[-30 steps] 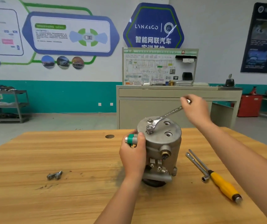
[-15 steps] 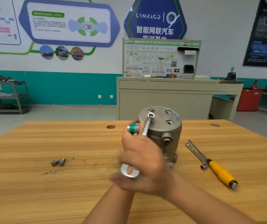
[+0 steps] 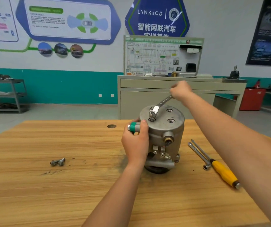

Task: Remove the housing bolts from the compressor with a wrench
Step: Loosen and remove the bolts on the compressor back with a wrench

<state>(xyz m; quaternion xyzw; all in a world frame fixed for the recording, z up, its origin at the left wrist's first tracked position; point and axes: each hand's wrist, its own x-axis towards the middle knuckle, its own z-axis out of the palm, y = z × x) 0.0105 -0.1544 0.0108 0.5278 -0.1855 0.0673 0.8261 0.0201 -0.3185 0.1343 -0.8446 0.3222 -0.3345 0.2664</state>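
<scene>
Gripping wrench (image 3: 163, 101), right hand (image 3: 180, 90) fingers curled, head on bolt (image 3: 152, 114) | left hand (image 3: 135, 145) fingers clasp compressor (image 3: 167, 128)

Half a second ago the right hand (image 3: 180, 90) was low and close to the person, covering the left hand (image 3: 135, 143), with the wrench (image 3: 163, 101) handle pointing back at them. Now it is raised behind the compressor (image 3: 167, 128), and the handle slants up and right from the bolt (image 3: 151, 115), as it did a second ago.
</scene>
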